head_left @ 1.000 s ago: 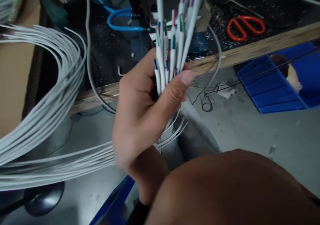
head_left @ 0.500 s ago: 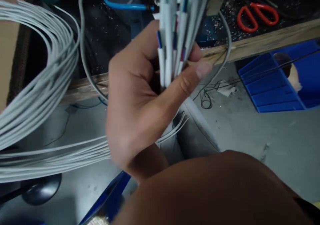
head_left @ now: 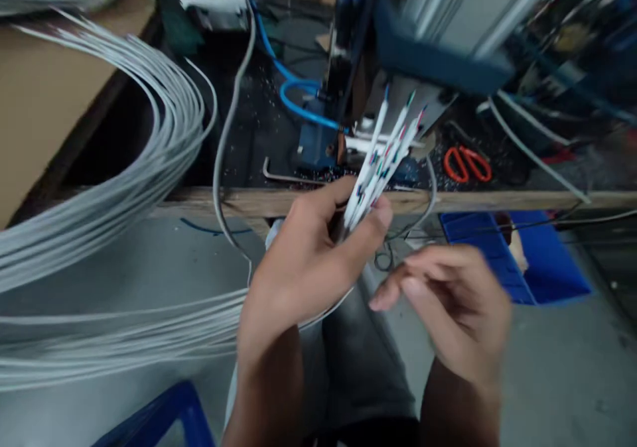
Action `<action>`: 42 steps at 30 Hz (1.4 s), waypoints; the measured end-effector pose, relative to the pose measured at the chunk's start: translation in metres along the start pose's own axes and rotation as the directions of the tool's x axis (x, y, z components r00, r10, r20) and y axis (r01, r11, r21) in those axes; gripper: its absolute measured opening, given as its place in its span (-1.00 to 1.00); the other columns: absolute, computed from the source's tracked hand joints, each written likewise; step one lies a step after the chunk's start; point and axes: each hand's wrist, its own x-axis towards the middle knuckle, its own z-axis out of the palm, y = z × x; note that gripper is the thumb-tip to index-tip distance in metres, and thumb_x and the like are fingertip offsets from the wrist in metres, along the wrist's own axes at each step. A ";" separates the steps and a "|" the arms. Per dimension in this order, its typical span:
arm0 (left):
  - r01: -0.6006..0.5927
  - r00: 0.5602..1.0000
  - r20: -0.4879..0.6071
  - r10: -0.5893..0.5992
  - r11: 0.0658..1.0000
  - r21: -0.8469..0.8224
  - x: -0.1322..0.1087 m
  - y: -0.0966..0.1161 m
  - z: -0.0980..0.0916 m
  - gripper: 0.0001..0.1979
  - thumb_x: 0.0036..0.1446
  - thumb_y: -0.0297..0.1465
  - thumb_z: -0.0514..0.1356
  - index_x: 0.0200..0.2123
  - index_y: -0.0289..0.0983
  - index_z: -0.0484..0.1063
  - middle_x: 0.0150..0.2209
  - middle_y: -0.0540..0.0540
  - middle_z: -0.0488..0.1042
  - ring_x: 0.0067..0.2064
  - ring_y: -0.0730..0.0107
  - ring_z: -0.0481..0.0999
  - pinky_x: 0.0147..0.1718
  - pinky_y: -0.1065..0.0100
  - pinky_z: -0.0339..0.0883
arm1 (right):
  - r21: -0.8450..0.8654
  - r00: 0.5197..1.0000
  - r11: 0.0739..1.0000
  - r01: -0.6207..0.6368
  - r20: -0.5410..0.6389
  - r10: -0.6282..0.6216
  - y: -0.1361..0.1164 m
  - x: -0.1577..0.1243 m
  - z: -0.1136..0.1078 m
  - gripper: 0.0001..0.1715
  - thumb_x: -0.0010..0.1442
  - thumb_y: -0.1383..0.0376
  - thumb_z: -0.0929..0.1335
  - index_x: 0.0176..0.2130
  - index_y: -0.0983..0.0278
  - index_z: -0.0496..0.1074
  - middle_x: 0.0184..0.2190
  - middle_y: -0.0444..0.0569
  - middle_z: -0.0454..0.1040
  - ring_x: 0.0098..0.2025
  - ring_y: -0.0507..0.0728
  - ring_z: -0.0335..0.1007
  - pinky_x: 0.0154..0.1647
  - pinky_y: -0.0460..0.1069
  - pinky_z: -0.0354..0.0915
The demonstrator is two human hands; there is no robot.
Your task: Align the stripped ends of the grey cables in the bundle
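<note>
Left hand (head_left: 303, 261) is gripping a bundle of white cables (head_left: 378, 158), stripped ends fanning up over the worktop (head_left: 209, 201) edge; right hand (head_left: 448, 308) is hovering open and empty just beside. Keeping the tips level and separated is probably making single picks cleaner.
</note>
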 end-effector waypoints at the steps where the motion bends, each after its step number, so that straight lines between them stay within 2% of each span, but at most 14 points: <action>1: 0.002 1.000 -0.010 -0.002 1.000 -0.020 0.002 -0.002 -0.001 -0.90 0.31 -0.41 0.24 -0.22 -0.19 0.60 -0.48 0.11 0.39 -0.48 0.47 0.26 -0.47 0.39 0.18 | -0.020 1.000 1.000 0.015 0.015 -0.014 0.003 0.010 0.001 -0.93 0.40 0.28 0.38 -0.09 0.16 0.45 -0.42 -0.21 0.58 -0.41 0.03 0.56 -0.34 -0.05 0.49; 5: 0.022 0.997 -0.067 -0.034 0.983 -0.183 0.007 -0.007 -0.006 -0.89 0.31 -0.41 0.26 -0.16 -0.20 0.62 -0.53 0.13 0.39 -0.49 0.51 0.30 -0.46 0.46 0.23 | -0.047 0.997 0.999 0.009 0.077 -0.005 0.010 0.031 0.017 -0.91 0.41 0.28 0.35 -0.12 0.13 0.49 -0.39 -0.19 0.58 -0.38 0.01 0.56 -0.34 -0.09 0.45; 7: 0.032 0.993 -0.099 -0.062 0.961 -0.276 0.007 -0.007 -0.009 -0.90 0.30 -0.39 0.30 -0.16 -0.18 0.63 -0.52 0.13 0.40 -0.51 0.54 0.31 -0.50 0.52 0.24 | -0.026 0.994 0.998 0.053 0.094 -0.050 0.007 0.036 0.032 -0.89 0.41 0.30 0.34 -0.13 0.12 0.49 -0.33 -0.17 0.59 -0.33 0.02 0.57 -0.30 -0.10 0.45; 12: -0.004 0.985 -0.164 -0.052 0.946 -0.324 0.005 -0.010 -0.014 -0.91 0.30 -0.33 0.32 -0.17 -0.11 0.65 -0.48 0.11 0.43 -0.49 0.54 0.34 -0.51 0.56 0.30 | -0.023 0.987 0.987 0.159 -0.009 -0.159 -0.004 0.049 0.058 -0.88 0.40 0.32 0.33 -0.12 0.11 0.46 -0.30 -0.20 0.57 -0.35 0.00 0.56 -0.34 -0.13 0.45; 17: -0.015 0.974 -0.217 -0.063 0.940 -0.342 0.001 -0.012 -0.016 -0.91 0.26 -0.33 0.36 -0.18 -0.08 0.69 -0.26 0.04 0.62 -0.19 0.42 0.55 -0.17 0.53 0.43 | -0.084 0.971 0.968 0.235 -0.033 -0.238 -0.006 0.062 0.067 -0.89 0.38 0.30 0.33 -0.19 0.16 0.49 -0.31 -0.14 0.51 -0.33 0.02 0.48 -0.32 -0.12 0.41; 21: 0.005 0.969 -0.231 -0.087 0.943 -0.334 -0.005 -0.012 -0.016 -0.87 0.27 -0.31 0.35 -0.13 -0.03 0.69 -0.23 0.04 0.63 -0.17 0.39 0.58 -0.12 0.50 0.44 | 0.033 0.991 0.992 0.121 -0.058 -0.119 -0.005 0.061 0.074 -0.84 0.38 0.19 0.36 -0.22 0.17 0.52 -0.35 -0.11 0.50 -0.37 0.04 0.44 -0.34 -0.09 0.38; 25: 0.028 0.953 -0.280 -0.116 0.953 -0.300 -0.010 -0.011 -0.016 -0.86 0.23 -0.25 0.39 -0.14 0.01 0.70 -0.22 0.05 0.61 -0.19 0.41 0.55 -0.09 0.52 0.43 | 0.177 1.000 0.984 -0.031 0.010 0.030 -0.004 0.060 0.076 -0.68 0.34 0.02 0.38 -0.23 0.21 0.54 -0.40 -0.09 0.47 -0.40 0.06 0.43 -0.39 -0.07 0.37; 29: 0.049 0.963 -0.241 -0.125 0.953 -0.298 -0.012 -0.010 -0.016 -0.82 0.22 -0.20 0.39 -0.10 0.14 0.69 -0.30 0.10 0.56 -0.30 0.44 0.50 -0.29 0.56 0.42 | 0.303 0.984 0.937 -0.172 0.104 0.147 -0.006 0.061 0.072 -0.57 0.25 -0.08 0.44 -0.28 0.24 0.54 -0.51 -0.16 0.41 -0.48 0.01 0.32 -0.47 -0.11 0.24; 31: 0.048 0.966 -0.231 -0.117 0.957 -0.285 -0.013 -0.013 -0.018 -0.78 0.21 -0.18 0.39 -0.06 0.12 0.68 -0.24 0.08 0.59 -0.16 0.39 0.54 -0.21 0.57 0.41 | 0.333 0.980 0.922 -0.198 0.096 0.176 -0.007 0.062 0.070 -0.54 0.21 -0.10 0.46 -0.32 0.24 0.52 -0.53 -0.17 0.41 -0.48 0.01 0.30 -0.45 -0.11 0.22; 34: 0.023 0.926 -0.360 -0.109 0.972 -0.236 -0.013 -0.016 -0.022 -0.78 0.23 -0.15 0.37 -0.08 -0.02 0.67 -0.06 0.05 0.64 0.12 0.35 0.48 0.07 0.60 0.28 | 0.389 0.988 0.912 -0.132 -0.021 0.152 -0.003 0.060 0.071 -0.57 0.18 -0.08 0.49 -0.35 0.23 0.50 -0.46 -0.14 0.44 -0.38 0.04 0.35 -0.31 -0.09 0.30; 36: -0.031 0.887 -0.458 -0.060 0.982 -0.188 -0.014 -0.015 -0.023 -0.80 0.28 -0.13 0.32 -0.20 -0.10 0.64 -0.15 0.04 0.63 0.00 0.40 0.51 -0.01 0.64 0.30 | 0.510 0.991 0.855 -0.096 -0.032 0.131 0.002 0.056 0.075 -0.60 0.20 -0.06 0.48 -0.34 0.20 0.48 -0.41 -0.13 0.46 -0.32 0.06 0.40 -0.22 -0.08 0.35; 38: -0.037 0.879 -0.472 -0.071 0.976 -0.216 -0.014 -0.011 -0.020 -0.75 0.28 -0.11 0.30 -0.31 -0.15 0.56 -0.43 0.07 0.49 -0.35 0.46 0.47 -0.34 0.61 0.38 | 0.658 0.986 0.737 -0.156 0.064 0.152 0.009 0.051 0.080 -0.61 0.22 -0.06 0.46 -0.33 0.18 0.42 -0.45 -0.17 0.43 -0.40 0.04 0.42 -0.28 -0.05 0.39; 40: 0.054 0.910 -0.381 -0.162 0.959 -0.279 -0.014 -0.005 -0.014 -0.69 0.25 -0.07 0.31 -0.35 -0.17 0.48 -0.60 0.14 0.30 -0.60 0.51 0.30 -0.64 0.57 0.23 | 0.716 0.970 0.655 -0.242 0.162 0.181 0.014 0.046 0.084 -0.60 0.24 -0.07 0.45 -0.32 0.16 0.38 -0.55 -0.25 0.33 -0.57 0.00 0.33 -0.46 -0.05 0.36; 42: 0.146 0.931 -0.283 -0.229 0.947 -0.285 -0.015 0.001 -0.006 -0.67 0.19 -0.05 0.34 -0.32 -0.20 0.47 -0.65 0.16 0.30 -0.70 0.55 0.26 -0.72 0.56 0.14 | 0.694 0.963 0.668 -0.268 0.175 0.204 0.017 0.041 0.087 -0.58 0.23 -0.08 0.45 -0.33 0.17 0.37 -0.60 -0.29 0.27 -0.65 -0.03 0.24 -0.56 -0.07 0.30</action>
